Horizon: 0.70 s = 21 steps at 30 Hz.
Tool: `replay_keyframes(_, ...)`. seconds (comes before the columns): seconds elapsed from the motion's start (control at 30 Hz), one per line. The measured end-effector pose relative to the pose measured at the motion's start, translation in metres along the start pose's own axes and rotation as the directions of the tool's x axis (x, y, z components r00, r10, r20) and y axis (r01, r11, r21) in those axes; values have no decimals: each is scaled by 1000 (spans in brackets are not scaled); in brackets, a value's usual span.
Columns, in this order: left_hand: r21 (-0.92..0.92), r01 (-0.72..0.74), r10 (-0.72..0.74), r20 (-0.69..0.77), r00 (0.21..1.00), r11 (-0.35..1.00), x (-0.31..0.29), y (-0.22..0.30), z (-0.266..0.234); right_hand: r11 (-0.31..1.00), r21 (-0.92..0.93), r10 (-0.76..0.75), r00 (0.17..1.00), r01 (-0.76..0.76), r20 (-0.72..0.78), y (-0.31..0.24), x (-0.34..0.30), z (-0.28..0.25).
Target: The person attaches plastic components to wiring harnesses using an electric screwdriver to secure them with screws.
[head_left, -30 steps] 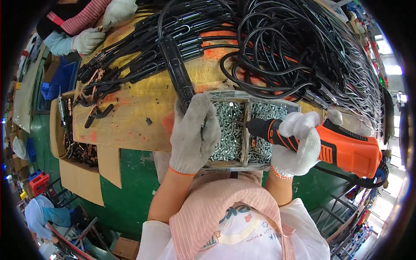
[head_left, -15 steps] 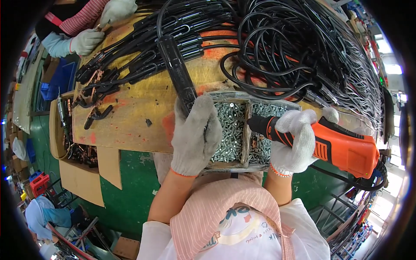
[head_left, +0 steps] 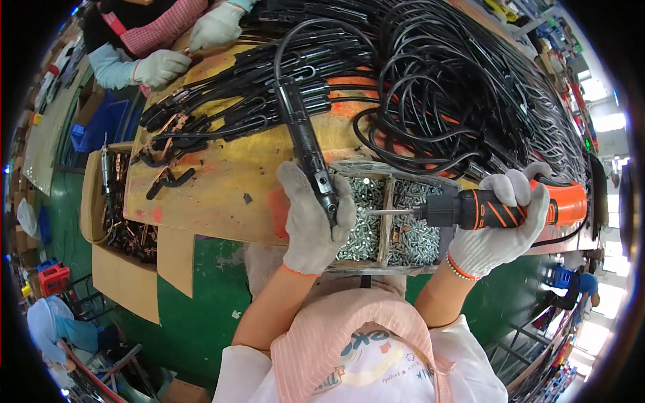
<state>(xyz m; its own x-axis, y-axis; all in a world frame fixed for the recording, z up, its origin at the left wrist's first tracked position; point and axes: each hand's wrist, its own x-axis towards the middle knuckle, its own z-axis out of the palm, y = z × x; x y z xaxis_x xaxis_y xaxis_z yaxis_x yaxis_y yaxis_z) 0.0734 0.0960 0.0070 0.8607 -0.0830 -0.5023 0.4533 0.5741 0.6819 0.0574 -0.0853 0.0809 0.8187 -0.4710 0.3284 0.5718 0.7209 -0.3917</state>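
"Well, where do we have the black handle [head_left: 308, 144]?"

"It slants down beside the left of the screw tray [head_left: 386, 243], its lower end in our left hand [head_left: 308, 234]. We have that glove partly closed, curled up on either side, so the end and a small round hole [head_left: 322, 180] show."

"Is that grip enough?"

"It should be, if we hold firmly enough to stop any twisting and leave the hole uncovered."

"And our right hand [head_left: 500, 238]?"

"We have it wrapped round the orange-and-black screwdriver [head_left: 463, 209], nearly level above the tray. The bit [head_left: 396, 212] points toward our left glove, just short of it. Whether a screw sits on its tip, we cannot tell."

"What would help us work neatly?"

"Lining the bit up straight with the hole, we'd judge, and pressing steadily."

"And around us?"

"We have loose screws [head_left: 415, 245] in both compartments and black cables [head_left: 430, 80] heaped across the table [head_left: 222, 208]; we'd best avoid snagging them."
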Motion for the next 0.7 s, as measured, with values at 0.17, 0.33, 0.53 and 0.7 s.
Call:
replay_keyframes(0.17, -164, 124, -125, 1, 992, 979, 0, 4, 2, 998, 66, 12, 996, -6, -93, 21, -2, 5)
replay_keyframes(0.33, -264, 69, -58, 50, 997, 962, 4, -2, -4, 990, -135, -62, 991, 46, -120, 36, -8, 0)
replay_keyframes(0.53, -130, 16, -6, 80, 997, 991, 8, -10, -13, 958, -272, -120, 989, 91, -90, 37, -20, 4)
replay_keyframes(0.7, -13, 27, -26, 23, 999, 1000, 3, -6, 0, 997, -74, 15, 966, 4, 257, 32, -21, 11)
